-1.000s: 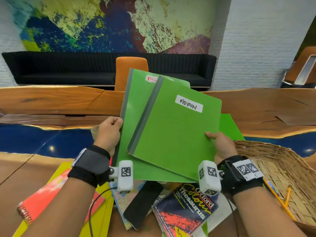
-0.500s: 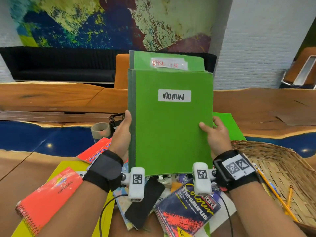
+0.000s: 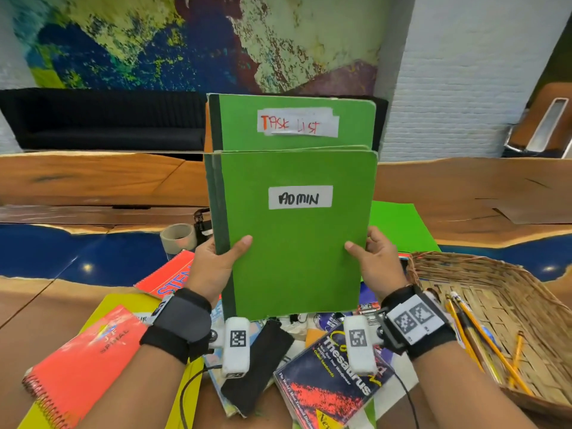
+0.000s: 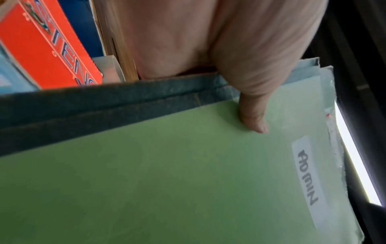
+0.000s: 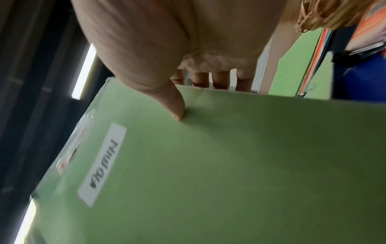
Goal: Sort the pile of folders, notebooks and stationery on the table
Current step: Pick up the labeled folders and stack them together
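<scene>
Two green folders stand upright in front of me, held above the pile. The front one, labelled ADMIN (image 3: 297,243) (image 4: 167,181) (image 5: 229,165), covers the lower part of the TASK LIST folder (image 3: 294,122) behind it. My left hand (image 3: 216,261) (image 4: 246,92) grips their dark spine edge, thumb on the front cover. My right hand (image 3: 371,258) (image 5: 167,92) pinches the opposite edge, thumb in front, fingers behind. Beneath lie a red spiral notebook (image 3: 83,366), a red steno pad (image 3: 170,274) (image 4: 48,44), a yellow folder (image 3: 130,308) and a Thesaurus book (image 3: 334,379).
A wicker basket (image 3: 526,320) with pencils (image 3: 483,335) sits at the right. A third green folder (image 3: 399,224) lies flat behind the held ones. A tape roll (image 3: 178,238) stands at the back left. A black pouch (image 3: 257,360) lies in the pile. The wooden table (image 3: 93,181) has blue resin bands.
The two folders were fanned and tilted; both hands have squared them upright and raised them, and the TASK LIST folder now shows further above the ADMIN one.
</scene>
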Motion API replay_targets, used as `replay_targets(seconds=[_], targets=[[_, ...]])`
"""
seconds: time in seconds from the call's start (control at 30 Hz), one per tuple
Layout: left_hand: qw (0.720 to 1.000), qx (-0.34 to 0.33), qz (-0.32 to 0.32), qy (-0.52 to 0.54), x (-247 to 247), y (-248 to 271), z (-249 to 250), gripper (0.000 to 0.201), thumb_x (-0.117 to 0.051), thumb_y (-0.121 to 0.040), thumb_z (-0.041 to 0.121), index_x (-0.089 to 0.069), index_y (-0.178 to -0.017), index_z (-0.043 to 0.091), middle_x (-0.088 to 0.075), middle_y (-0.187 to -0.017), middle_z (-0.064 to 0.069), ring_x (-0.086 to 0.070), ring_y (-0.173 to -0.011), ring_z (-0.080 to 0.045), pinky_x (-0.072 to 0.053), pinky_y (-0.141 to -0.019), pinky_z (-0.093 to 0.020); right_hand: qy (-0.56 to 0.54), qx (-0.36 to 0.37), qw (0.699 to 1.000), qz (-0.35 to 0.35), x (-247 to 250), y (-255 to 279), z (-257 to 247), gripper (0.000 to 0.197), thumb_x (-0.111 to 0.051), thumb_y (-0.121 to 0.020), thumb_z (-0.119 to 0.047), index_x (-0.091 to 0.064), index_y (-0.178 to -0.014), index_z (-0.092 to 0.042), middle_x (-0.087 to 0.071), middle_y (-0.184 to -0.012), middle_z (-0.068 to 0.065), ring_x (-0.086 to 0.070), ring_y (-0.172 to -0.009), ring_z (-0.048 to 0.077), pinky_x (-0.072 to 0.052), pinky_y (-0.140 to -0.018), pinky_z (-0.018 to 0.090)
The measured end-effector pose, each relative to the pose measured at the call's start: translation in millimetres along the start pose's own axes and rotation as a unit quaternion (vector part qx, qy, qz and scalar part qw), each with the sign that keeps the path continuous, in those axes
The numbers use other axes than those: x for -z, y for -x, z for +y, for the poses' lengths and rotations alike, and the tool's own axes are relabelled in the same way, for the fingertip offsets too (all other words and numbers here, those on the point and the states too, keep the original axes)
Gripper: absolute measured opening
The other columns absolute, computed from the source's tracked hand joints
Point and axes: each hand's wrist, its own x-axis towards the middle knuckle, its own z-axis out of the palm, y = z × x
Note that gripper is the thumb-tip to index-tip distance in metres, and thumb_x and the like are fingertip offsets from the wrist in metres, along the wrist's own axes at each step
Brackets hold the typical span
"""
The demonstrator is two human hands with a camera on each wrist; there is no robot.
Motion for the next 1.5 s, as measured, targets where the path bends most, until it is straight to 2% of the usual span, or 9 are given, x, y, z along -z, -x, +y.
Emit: replay_targets(seconds=[0.37, 0.47, 0.53, 0.73, 0.93, 1.03, 1.13, 1.33, 1.5], targets=[[0.994, -0.005, 0.105, -0.031, -7, 1, -8, 0.057, -0.086, -0.056, 0.060, -0.063, -0.081, 0.014, -0.063, -0.081, -0.007, -0.058, -0.079, -0.020, -0.054, -0.078, -0.051, 0.056, 0.050, 0.997, 0.009, -15, 3, 10, 0.044, -0.066, -0.087, 0.000, -0.054, -0.122, -0.024, -0.064, -0.121, -0.006, -0.062, -0.112, 0.010, -0.049, -0.102, 0.039], [0.994, -0.002, 0.111, -0.008, -8, -4, 1, 0.026, -0.078, -0.079, 0.031, -0.057, -0.076, 0.017, -0.058, -0.079, -0.005, -0.054, -0.079, -0.018, -0.047, -0.067, -0.028, 0.096, 0.074, 0.993, 0.002, -21, -4, 0, 0.043, -0.072, -0.085, -0.008, -0.051, -0.117, -0.028, -0.061, -0.117, -0.011, -0.059, -0.106, -0.003, -0.047, -0.094, 0.020], [0.994, 0.011, 0.109, -0.003, -10, -2, 4, 0.020, -0.075, -0.084, 0.023, -0.057, -0.077, 0.018, -0.058, -0.077, 0.000, -0.055, -0.074, -0.013, -0.045, -0.062, -0.021, 0.095, 0.056, 0.994, 0.023, -22, -8, 2, 0.039, -0.079, -0.081, -0.016, -0.053, -0.107, -0.029, -0.064, -0.114, -0.005, -0.062, -0.105, 0.011, -0.050, -0.094, 0.030], [0.995, 0.028, 0.094, -0.008, -11, -3, -12, 0.023, -0.078, -0.079, 0.034, -0.063, -0.079, 0.017, -0.061, -0.079, -0.005, -0.057, -0.079, -0.020, -0.051, -0.074, -0.035, 0.065, -0.001, 0.995, 0.081, -14, 0, 14, 0.034, -0.079, -0.081, -0.014, -0.051, -0.101, -0.016, -0.059, -0.097, -0.008, -0.056, -0.089, 0.005, -0.041, -0.078, 0.014], [0.995, 0.018, 0.080, 0.063, -13, -12, -7, 0.030, -0.054, -0.100, 0.023, -0.059, -0.129, 0.024, -0.069, -0.118, -0.004, -0.063, -0.113, -0.024, -0.050, -0.100, -0.045, -0.055, -0.071, 0.996, 0.003, 0, -3, 4, 0.009, -0.066, -0.092, -0.019, -0.068, -0.100, -0.021, -0.074, -0.107, 0.001, -0.069, -0.097, 0.016, -0.055, -0.086, 0.032], [0.995, 0.027, 0.052, 0.081, -14, -11, -6, 0.033, -0.047, -0.103, 0.017, -0.056, -0.131, 0.030, -0.068, -0.122, -0.004, -0.064, -0.111, -0.022, -0.053, -0.096, -0.042, -0.051, -0.084, 0.995, 0.031, 4, -8, -4, 0.009, -0.062, -0.094, -0.032, -0.064, -0.094, -0.024, -0.065, -0.117, -0.005, -0.061, -0.104, 0.008, -0.046, -0.092, 0.023], [0.994, 0.042, 0.041, 0.092, -7, -13, -4, 0.029, -0.052, -0.099, 0.013, -0.062, -0.124, 0.025, -0.072, -0.111, -0.007, -0.070, -0.088, -0.018, -0.061, -0.078, -0.036, -0.114, -0.132, 0.983, 0.062, 3, -12, -7, 0.042, -0.058, -0.089, -0.054, -0.075, -0.101, -0.018, -0.067, -0.124, 0.003, -0.062, -0.116, 0.025, -0.042, -0.108, 0.048], [0.988, 0.068, 0.070, 0.123, 2, -13, -11, 0.032, -0.057, -0.097, 0.016, -0.063, -0.128, 0.015, -0.069, -0.118, -0.014, -0.067, -0.100, -0.026, -0.054, -0.092, -0.047, -0.135, -0.121, 0.980, 0.085, -1, -13, -18, 0.036, -0.060, -0.095, -0.040, -0.077, -0.092, -0.009, -0.076, -0.095, 0.011, -0.072, -0.092, 0.028, -0.056, -0.088, 0.052], [0.985, 0.123, 0.046, 0.115, 6, -11, -18, 0.025, -0.057, -0.097, 0.019, -0.064, -0.120, 0.009, -0.076, -0.092, -0.008, -0.073, -0.075, -0.019, -0.062, -0.064, -0.037, -0.151, -0.068, 0.977, 0.136, 3, -18, -24, 0.007, -0.073, -0.086, -0.012, -0.074, -0.092, -0.007, -0.076, -0.081, 0.006, -0.071, -0.076, 0.020, -0.059, -0.074, 0.033]])
